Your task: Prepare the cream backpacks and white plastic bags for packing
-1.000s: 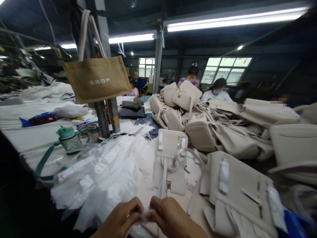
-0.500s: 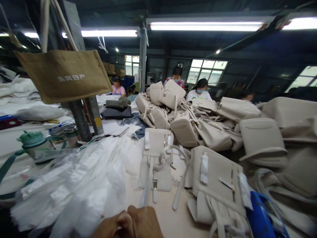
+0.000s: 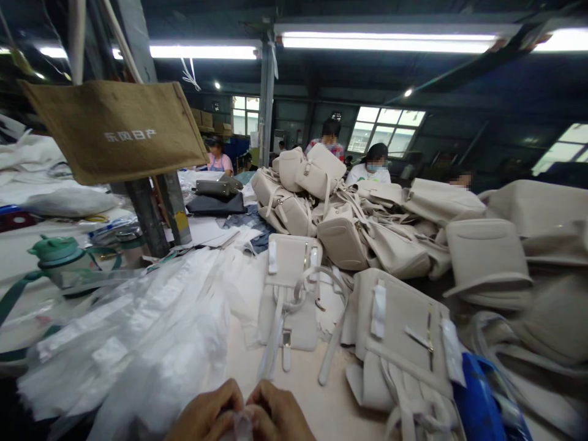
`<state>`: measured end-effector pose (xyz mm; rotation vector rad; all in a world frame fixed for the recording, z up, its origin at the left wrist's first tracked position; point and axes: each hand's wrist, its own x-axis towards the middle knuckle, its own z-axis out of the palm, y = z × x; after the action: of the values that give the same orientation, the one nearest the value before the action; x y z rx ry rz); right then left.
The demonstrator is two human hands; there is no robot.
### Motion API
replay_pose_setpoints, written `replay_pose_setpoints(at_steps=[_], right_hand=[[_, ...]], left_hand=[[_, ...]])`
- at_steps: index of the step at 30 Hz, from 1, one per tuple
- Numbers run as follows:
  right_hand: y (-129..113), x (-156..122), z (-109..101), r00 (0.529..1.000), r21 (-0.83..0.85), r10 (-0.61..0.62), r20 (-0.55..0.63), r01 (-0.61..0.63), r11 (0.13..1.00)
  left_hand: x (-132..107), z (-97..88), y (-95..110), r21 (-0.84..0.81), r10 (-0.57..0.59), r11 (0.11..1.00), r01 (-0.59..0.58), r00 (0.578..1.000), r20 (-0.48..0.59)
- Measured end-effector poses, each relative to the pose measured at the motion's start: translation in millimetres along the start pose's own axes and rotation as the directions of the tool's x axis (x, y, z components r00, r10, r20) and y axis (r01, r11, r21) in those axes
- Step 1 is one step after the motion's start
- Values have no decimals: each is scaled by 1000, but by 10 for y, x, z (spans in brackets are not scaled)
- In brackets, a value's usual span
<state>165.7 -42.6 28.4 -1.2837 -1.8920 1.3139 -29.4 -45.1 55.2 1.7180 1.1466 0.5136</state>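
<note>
At the bottom centre, my left hand [image 3: 209,411] and my right hand [image 3: 277,413] meet with fingertips pinched together. Between them shows a small bit of translucent white plastic [image 3: 242,424]; the rest of it lies below the picture's edge. Just beyond my hands, a beige backpack [image 3: 294,318] lies flat, its straps and metal buckle facing up. To the right of my hands lies another beige backpack [image 3: 404,331] with white wrapping on its edges. A heap of clear plastic bags [image 3: 160,343] spreads out to my left.
Many beige bags [image 3: 342,236] are piled at the back and right. A blue plastic object [image 3: 489,395] stands at the lower right. A green-lidded bottle [image 3: 59,263] is on the left, near a post with a hanging brown bag [image 3: 114,135]. Several people sit behind the pile.
My hands have turned and drawn slightly apart, so the translucent plastic between the fingertips now shows. The view has shifted a little; the bags lie as before.
</note>
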Motion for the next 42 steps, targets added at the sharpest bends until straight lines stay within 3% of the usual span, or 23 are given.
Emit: replay_pose_setpoints(at_steps=[2,3,4,5,7,9,12,14,16,18,21,24,28,34,42], right_hand=[[60,16,-247,1000,-222,29,5,-27,975],[111,10,-421,999,-399,25,-32,-35,916],[177,-2,-611,994,-629,-1,-108,-67,774],[258,-18,-801,988,-711,5,-154,-114,694],[448,-52,-1125,991,-779,11,-133,-112,617],[646,-74,-1336,999,-865,-7,-35,-26,501],[855,-61,-1491,992,-942,-40,116,123,312],[868,-14,-1542,985,-947,-59,163,173,271],[741,44,-1545,981,-926,-75,178,193,324],[483,78,-1472,983,-866,-102,153,183,465],[-18,49,-1225,984,-675,-101,145,173,717],[-414,-9,-973,969,-519,-107,223,211,828],[-592,-22,-874,968,-458,-116,224,210,864],[-588,-41,-925,957,-454,-133,259,242,858],[-514,-29,-830,915,-453,-178,362,340,824]], left_hand=[[2,-20,-21,-50,-16,999,15,1000,-18],[-7,-40,-41,-83,-28,996,25,999,-31],[-21,-62,-66,-123,-43,992,37,998,-50],[-37,-83,-95,-170,-59,984,47,996,-71],[-61,-111,-149,-263,-87,963,57,991,-106],[-66,-123,-183,-329,-105,943,59,987,-125],[-50,-132,-167,-364,-110,930,48,982,-152],[-43,-139,-125,-354,-101,935,37,981,-164],[-46,-143,-84,-334,-83,942,23,982,-169],[-56,-139,-56,-310,-63,951,7,984,-169],[-70,-127,-25,-265,-41,964,-5,985,-165],[-83,-129,23,-208,-12,978,-23,987,-163],[-104,-164,69,-125,35,991,-57,984,-175],[-107,-177,-9,-124,49,990,-73,981,-186],[-68,-137,7,-60,95,993,-105,984,-152]])
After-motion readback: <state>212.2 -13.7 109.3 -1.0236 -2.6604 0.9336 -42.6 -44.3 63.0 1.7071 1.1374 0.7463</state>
